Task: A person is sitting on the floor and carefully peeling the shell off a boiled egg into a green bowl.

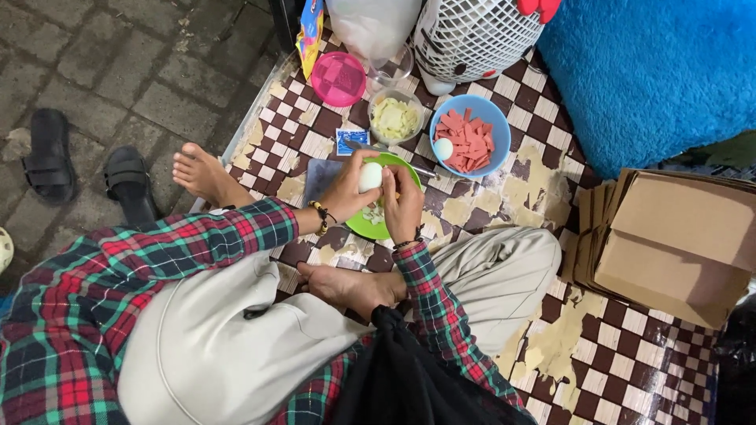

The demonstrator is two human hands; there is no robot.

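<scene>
Fingers (358,169) around peeled egg (370,177)

a worn checkered floor mat (472,206) carries a green plate (364,225), blue bowl (470,106), pink lid (339,79) and cardboard stack (669,244).

The person wears a long-sleeved flannel shirt (71,315) in a plaid of red, green and dark navy with thin white lines, its cuffs reaching the wrists. The trousers (496,275) are loose and of a pale beige cloth. A beaded bracelet (319,216) of dark and yellowish beads circles the left wrist, and a thin dark band (407,244) circles the right wrist. Both feet are bare. A black strip of cloth (409,378) hangs down at the front.
</scene>
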